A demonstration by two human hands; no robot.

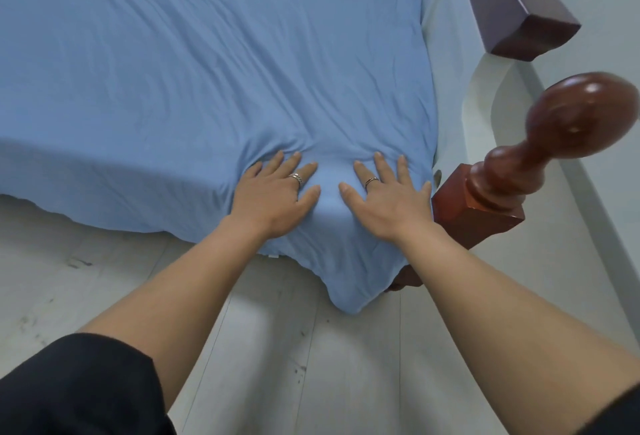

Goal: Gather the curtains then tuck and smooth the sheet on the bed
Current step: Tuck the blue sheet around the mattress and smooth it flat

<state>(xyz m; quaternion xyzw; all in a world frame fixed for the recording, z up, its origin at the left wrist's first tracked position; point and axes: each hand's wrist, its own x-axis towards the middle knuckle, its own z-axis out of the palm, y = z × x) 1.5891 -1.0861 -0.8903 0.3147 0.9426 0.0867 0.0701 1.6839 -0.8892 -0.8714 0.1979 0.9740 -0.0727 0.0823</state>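
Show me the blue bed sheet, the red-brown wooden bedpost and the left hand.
blue bed sheet (207,54), head view, flat top.
red-brown wooden bedpost (585,112), head view, round knob.
left hand (277,195), head view, back.

both hands (332,197) on sheet (194,64) corner, bedpost (502,189) right

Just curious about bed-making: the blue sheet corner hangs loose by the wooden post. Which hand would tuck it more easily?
Probably the right hand: it lies flat on the sheet beside the bedpost, just above the hanging corner. The left hand rests farther from it.
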